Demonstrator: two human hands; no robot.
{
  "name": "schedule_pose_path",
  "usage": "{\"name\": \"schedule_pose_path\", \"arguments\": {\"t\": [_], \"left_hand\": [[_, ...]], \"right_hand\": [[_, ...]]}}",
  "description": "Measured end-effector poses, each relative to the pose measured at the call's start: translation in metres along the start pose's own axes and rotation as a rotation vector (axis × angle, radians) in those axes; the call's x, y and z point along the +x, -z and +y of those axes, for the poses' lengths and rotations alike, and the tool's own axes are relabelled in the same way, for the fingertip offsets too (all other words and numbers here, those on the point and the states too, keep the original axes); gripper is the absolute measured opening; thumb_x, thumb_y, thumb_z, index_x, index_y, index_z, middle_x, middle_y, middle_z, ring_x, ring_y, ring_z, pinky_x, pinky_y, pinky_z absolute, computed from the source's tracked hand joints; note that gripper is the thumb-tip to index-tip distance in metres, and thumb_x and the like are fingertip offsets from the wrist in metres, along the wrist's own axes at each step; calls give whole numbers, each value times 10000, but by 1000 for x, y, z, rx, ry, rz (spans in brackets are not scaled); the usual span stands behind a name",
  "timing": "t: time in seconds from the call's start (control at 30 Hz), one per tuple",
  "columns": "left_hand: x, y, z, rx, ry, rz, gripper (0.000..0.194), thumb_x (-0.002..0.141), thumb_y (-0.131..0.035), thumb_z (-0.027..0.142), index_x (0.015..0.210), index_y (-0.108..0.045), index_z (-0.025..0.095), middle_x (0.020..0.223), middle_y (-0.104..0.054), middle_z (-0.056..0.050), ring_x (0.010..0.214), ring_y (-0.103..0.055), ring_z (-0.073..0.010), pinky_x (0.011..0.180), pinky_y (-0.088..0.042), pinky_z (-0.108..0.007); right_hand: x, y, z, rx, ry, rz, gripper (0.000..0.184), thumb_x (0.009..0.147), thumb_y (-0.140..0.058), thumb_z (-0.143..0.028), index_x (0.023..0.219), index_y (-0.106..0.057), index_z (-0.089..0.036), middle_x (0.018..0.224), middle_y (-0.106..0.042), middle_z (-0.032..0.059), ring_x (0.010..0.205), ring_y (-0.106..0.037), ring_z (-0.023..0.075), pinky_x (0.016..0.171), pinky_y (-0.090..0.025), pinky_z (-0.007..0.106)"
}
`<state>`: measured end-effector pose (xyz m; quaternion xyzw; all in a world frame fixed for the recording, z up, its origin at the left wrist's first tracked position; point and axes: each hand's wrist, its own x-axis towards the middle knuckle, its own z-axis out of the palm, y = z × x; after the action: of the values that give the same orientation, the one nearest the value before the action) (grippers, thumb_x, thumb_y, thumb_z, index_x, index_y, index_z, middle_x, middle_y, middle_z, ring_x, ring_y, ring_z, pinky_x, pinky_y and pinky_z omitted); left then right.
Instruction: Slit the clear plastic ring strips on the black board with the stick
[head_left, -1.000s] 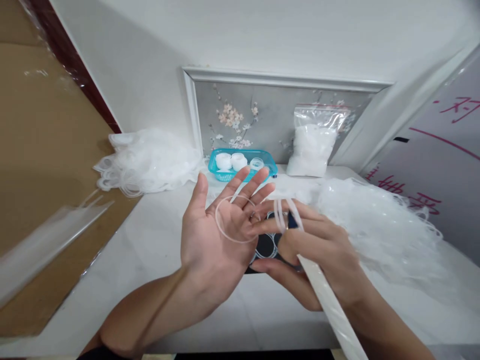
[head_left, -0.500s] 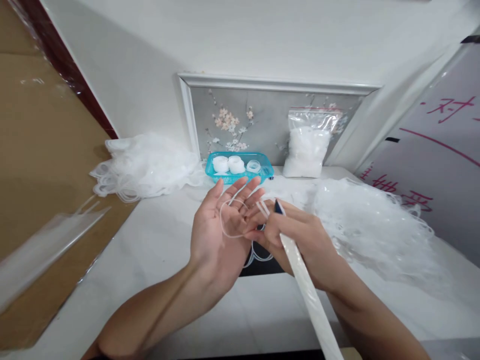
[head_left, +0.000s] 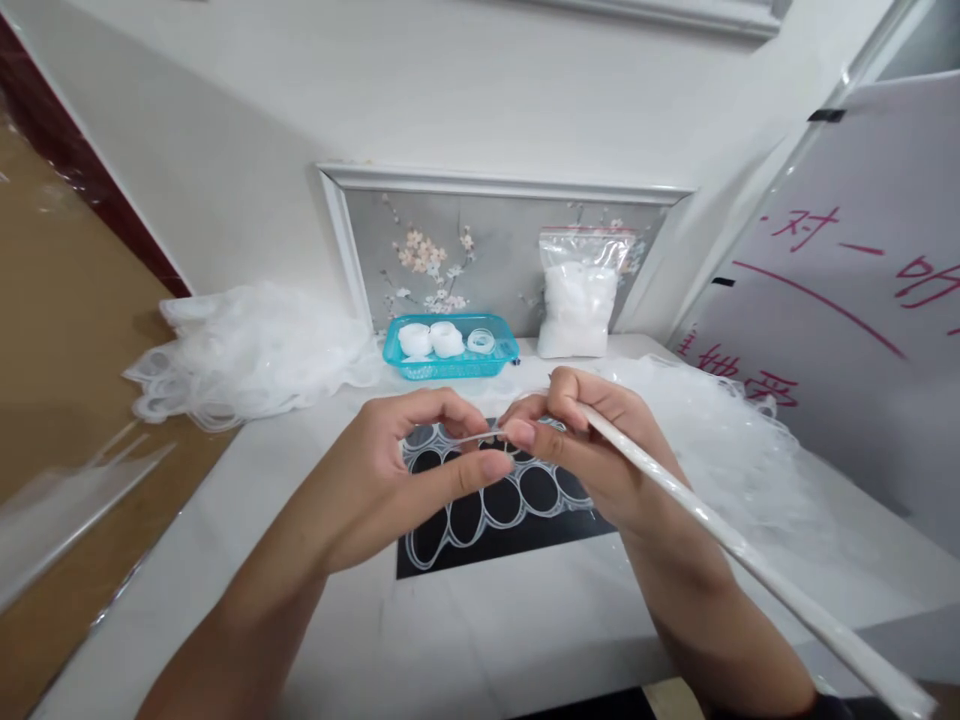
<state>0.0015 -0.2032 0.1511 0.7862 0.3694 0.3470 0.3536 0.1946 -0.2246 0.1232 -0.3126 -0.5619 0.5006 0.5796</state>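
Observation:
My left hand [head_left: 427, 455] curls its fingers around the left side of a thin translucent plastic ring [head_left: 478, 438], seen nearly edge-on. Its thumb reaches below the ring. Opposite, the thumb and index finger of my right hand [head_left: 581, 430] pinch the ring's right side. A long white stick-like tool [head_left: 705, 520] is also gripped in my right hand and slants down to the lower right; its working end is mostly hidden by the fingers. Below both hands, a joined sheet of clear rings [head_left: 501, 503] lies on a black mat [head_left: 450, 562].
A blue tray [head_left: 450, 370] with white ring stacks stands behind my hands. Beside it is a zip bag [head_left: 576, 310] of white material. Heaps of clear ring sheets lie left [head_left: 251, 355] and right [head_left: 712, 440]. Cardboard [head_left: 75, 420] borders the left side; a whiteboard [head_left: 847, 250] leans at right.
My left hand has turned from an upward-facing palm to curled fingers around the ring. The ring has tipped nearly edge-on. The tool's rear end has swung right, uncovering the ring sheet.

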Motion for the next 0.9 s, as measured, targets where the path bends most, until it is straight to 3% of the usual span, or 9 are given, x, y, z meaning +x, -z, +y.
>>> {"name": "schedule_pose_path", "arguments": {"t": [0.33,0.7,0.9], "left_hand": [[-1,6,8,-51,3,-67,170,837,-661,273,684,-705,216,705,-687,13,713,-624,-139,713,-479,-259],[-3,9,1,-222,-58,-88,224,874,-607,336,734,-746,231,704,-701,-45,734,-641,-201,670,-494,-295],[-4,8,2,-260,-50,-84,261,874,-594,366,717,-749,226,682,-700,-53,721,-637,-211,688,-477,-317]], "right_hand": [[3,1,-3,17,-6,40,423,752,-758,-229,643,-350,-220,670,-653,-31,641,-574,121,612,-413,272],[0,3,-8,-22,-23,1,472,740,-783,-318,633,-333,-224,651,-619,-20,680,-576,147,639,-431,300],[-4,4,-6,22,-9,-10,442,763,-774,-251,644,-349,-223,687,-646,-20,733,-595,153,683,-428,305]]}}
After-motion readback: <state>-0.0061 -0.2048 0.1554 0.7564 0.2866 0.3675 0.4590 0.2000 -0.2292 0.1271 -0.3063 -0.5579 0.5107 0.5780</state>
